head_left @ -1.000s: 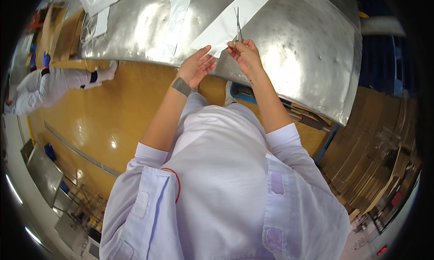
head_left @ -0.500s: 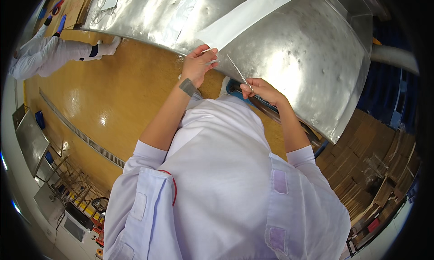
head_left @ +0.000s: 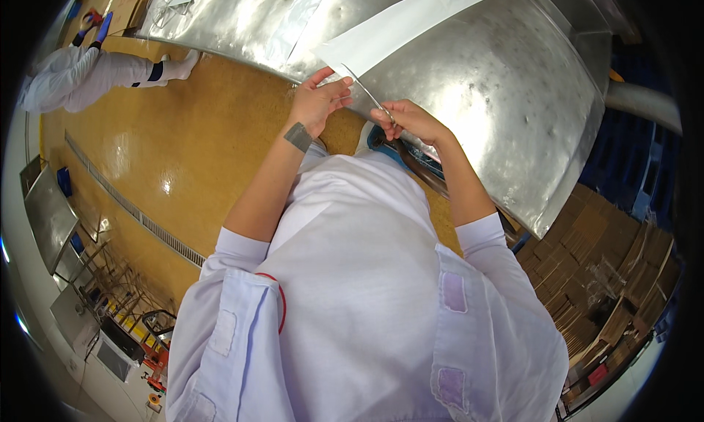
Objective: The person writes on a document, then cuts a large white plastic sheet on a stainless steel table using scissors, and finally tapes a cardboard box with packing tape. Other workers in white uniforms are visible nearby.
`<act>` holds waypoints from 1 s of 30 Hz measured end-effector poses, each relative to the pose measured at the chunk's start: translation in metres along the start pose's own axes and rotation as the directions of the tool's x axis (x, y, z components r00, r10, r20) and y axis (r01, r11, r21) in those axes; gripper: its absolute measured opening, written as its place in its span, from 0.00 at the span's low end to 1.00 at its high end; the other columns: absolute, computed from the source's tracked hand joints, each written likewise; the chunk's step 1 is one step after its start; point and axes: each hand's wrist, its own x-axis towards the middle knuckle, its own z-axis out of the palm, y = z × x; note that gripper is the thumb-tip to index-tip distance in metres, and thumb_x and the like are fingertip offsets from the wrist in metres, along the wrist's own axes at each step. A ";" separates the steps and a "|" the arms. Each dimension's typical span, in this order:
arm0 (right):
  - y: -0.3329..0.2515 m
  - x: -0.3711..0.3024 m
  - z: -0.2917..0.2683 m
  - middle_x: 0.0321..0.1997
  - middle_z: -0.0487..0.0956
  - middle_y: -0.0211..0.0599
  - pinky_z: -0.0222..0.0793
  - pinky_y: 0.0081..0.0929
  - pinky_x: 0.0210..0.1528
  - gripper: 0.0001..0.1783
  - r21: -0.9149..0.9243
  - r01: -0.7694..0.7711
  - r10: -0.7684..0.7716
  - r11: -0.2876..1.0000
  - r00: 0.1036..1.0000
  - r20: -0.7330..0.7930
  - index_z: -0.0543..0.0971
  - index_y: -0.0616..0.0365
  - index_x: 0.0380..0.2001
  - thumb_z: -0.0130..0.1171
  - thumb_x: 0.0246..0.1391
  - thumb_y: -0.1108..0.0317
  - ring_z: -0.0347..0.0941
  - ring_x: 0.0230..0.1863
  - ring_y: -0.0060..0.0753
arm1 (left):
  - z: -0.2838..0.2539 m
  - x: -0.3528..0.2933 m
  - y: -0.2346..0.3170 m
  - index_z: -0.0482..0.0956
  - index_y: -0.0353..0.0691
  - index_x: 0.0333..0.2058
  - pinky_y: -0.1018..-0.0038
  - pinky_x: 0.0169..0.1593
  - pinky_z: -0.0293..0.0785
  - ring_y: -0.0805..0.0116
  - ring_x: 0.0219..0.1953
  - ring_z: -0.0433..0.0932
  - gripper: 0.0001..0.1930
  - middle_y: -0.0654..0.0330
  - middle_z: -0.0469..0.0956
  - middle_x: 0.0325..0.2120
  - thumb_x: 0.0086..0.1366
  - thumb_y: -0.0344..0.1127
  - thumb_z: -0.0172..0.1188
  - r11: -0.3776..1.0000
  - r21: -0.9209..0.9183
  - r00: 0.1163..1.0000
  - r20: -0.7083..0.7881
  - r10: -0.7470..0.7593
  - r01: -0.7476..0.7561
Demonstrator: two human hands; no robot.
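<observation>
white strip (head_left: 411, 30) lies on the metal table (head_left: 477, 85) just beyond the left hand (head_left: 315, 103) (the nearer one), long axis running away rightward; left fingers half-curled, can't tell if pinching it, right hand (head_left: 411, 121) grips scissors (head_left: 367, 92), tips forward-left at its near end

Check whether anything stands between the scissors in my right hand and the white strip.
Nothing visible: the scissors in your right hand reach the near end of the white strip in this view. Your left hand is close beside them.
</observation>
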 end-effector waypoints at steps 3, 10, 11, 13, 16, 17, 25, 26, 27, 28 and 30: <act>-0.001 -0.001 -0.003 0.18 0.69 0.19 0.61 0.14 0.25 0.26 0.012 -0.027 0.027 1.000 1.000 0.014 0.71 0.47 0.18 0.64 0.50 0.38 0.69 0.21 0.15 | -0.003 0.001 0.001 0.69 0.32 0.53 0.70 0.41 0.80 0.69 0.34 0.79 0.27 0.57 0.80 0.35 0.56 0.25 0.69 1.000 0.007 1.000 0.008 -0.007 0.007; 0.000 0.005 -0.001 0.15 0.69 0.19 0.62 0.13 0.20 0.24 0.021 -0.021 0.020 1.000 0.999 0.047 0.70 0.48 0.17 0.62 0.54 0.44 0.70 0.16 0.15 | -0.012 -0.002 0.008 0.66 0.31 0.56 0.72 0.42 0.79 0.69 0.33 0.79 0.32 0.57 0.80 0.34 0.54 0.24 0.70 0.995 0.095 0.998 0.059 -0.035 0.029; -0.001 0.006 0.001 0.15 0.69 0.20 0.63 0.14 0.19 0.24 0.021 -0.021 0.020 1.000 0.999 0.050 0.70 0.48 0.17 0.62 0.56 0.45 0.70 0.16 0.16 | -0.013 -0.003 0.009 0.66 0.31 0.57 0.72 0.42 0.79 0.69 0.33 0.79 0.32 0.57 0.80 0.35 0.54 0.24 0.70 0.991 0.126 0.995 0.083 -0.046 0.036; -0.003 0.011 0.004 0.15 0.69 0.20 0.63 0.14 0.19 0.24 0.042 -0.015 0.012 0.999 0.998 0.055 0.70 0.49 0.17 0.61 0.56 0.45 0.71 0.16 0.16 | -0.013 -0.007 0.009 0.63 0.30 0.59 0.72 0.42 0.78 0.70 0.33 0.79 0.35 0.56 0.80 0.35 0.53 0.24 0.70 0.991 0.119 0.994 0.086 -0.070 0.060; -0.004 0.016 0.006 0.15 0.70 0.21 0.63 0.14 0.19 0.24 0.057 -0.003 -0.001 0.998 0.998 0.070 0.71 0.49 0.17 0.62 0.56 0.44 0.71 0.16 0.16 | -0.019 -0.006 0.008 0.56 0.30 0.63 0.71 0.44 0.78 0.67 0.35 0.80 0.40 0.55 0.81 0.36 0.55 0.24 0.68 0.989 0.132 0.992 0.096 -0.084 0.071; -0.004 0.017 0.007 0.15 0.70 0.21 0.63 0.14 0.19 0.24 0.060 0.000 -0.005 0.998 0.997 0.076 0.71 0.49 0.17 0.62 0.56 0.44 0.71 0.16 0.17 | -0.021 -0.006 0.007 0.52 0.30 0.65 0.71 0.45 0.78 0.66 0.36 0.80 0.41 0.54 0.81 0.36 0.56 0.24 0.67 0.988 0.140 0.991 0.099 -0.084 0.070; -0.010 0.026 0.008 0.15 0.68 0.20 0.59 0.14 0.17 0.26 0.092 0.016 -0.023 0.996 0.997 0.078 0.70 0.49 0.17 0.63 0.53 0.42 0.69 0.15 0.16 | -0.025 -0.014 0.011 0.57 0.31 0.63 0.73 0.42 0.77 0.70 0.34 0.79 0.39 0.57 0.81 0.35 0.55 0.24 0.68 0.988 0.134 0.976 0.192 -0.107 0.082; -0.012 0.028 0.008 0.16 0.69 0.20 0.59 0.14 0.17 0.26 0.086 0.016 -0.023 0.996 0.996 0.083 0.71 0.50 0.18 0.63 0.53 0.42 0.69 0.15 0.16 | -0.024 -0.015 0.011 0.59 0.31 0.62 0.73 0.42 0.77 0.71 0.33 0.79 0.39 0.57 0.81 0.34 0.54 0.23 0.69 0.988 0.129 0.977 0.183 -0.112 0.089; -0.013 0.029 0.008 0.16 0.69 0.21 0.59 0.14 0.17 0.26 0.101 0.008 -0.016 0.995 0.996 0.085 0.71 0.50 0.18 0.63 0.54 0.42 0.69 0.15 0.16 | -0.025 -0.015 0.010 0.59 0.34 0.63 0.74 0.42 0.76 0.72 0.33 0.79 0.38 0.59 0.81 0.34 0.55 0.24 0.68 0.985 0.147 0.969 0.216 -0.119 0.088; -0.013 0.032 0.008 0.17 0.69 0.21 0.58 0.14 0.16 0.25 0.116 -0.001 -0.010 0.993 0.996 0.088 0.71 0.50 0.19 0.62 0.54 0.42 0.69 0.15 0.16 | -0.028 -0.014 0.008 0.60 0.36 0.63 0.75 0.42 0.76 0.72 0.34 0.79 0.37 0.61 0.81 0.33 0.56 0.25 0.68 0.982 0.165 0.960 0.248 -0.127 0.087; -0.015 0.038 0.008 0.18 0.70 0.22 0.58 0.14 0.16 0.25 0.136 -0.005 -0.009 0.991 0.995 0.104 0.71 0.51 0.19 0.61 0.55 0.43 0.69 0.15 0.16 | -0.031 -0.014 0.006 0.61 0.38 0.63 0.76 0.42 0.75 0.74 0.34 0.78 0.36 0.63 0.80 0.31 0.57 0.26 0.68 0.975 0.212 0.948 0.290 -0.131 0.069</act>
